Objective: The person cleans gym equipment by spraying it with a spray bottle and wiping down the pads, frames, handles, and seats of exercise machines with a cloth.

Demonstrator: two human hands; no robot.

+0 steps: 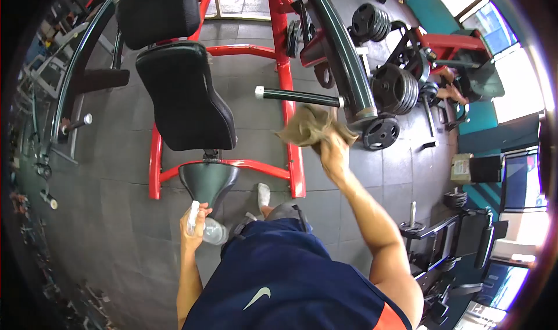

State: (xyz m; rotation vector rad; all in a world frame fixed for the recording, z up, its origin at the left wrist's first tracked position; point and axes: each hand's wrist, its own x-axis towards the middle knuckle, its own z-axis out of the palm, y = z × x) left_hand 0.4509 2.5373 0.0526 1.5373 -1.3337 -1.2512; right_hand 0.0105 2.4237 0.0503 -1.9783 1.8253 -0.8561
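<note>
My left hand [192, 228] is wrapped round the neck of a clear spray bottle [215, 232] with a white trigger head, beside the front of the black seat [209, 177]. In my right hand [335, 158] is a bunched brown cloth [310, 127], held out just below the machine's black handle [299, 96]. The cloth overlaps the red upright in this view and lies close to the lower end of the dark lever arm [343, 56]. The black back pad [183, 97] stands between my two hands, farther forward.
The red frame [296, 167] of the machine stands on grey floor tiles in front of me. Weight plates [395, 90] hang on a rack to the right. A person's arm [450, 91] shows at another machine, and a cardboard box [462, 168] sits near the wall.
</note>
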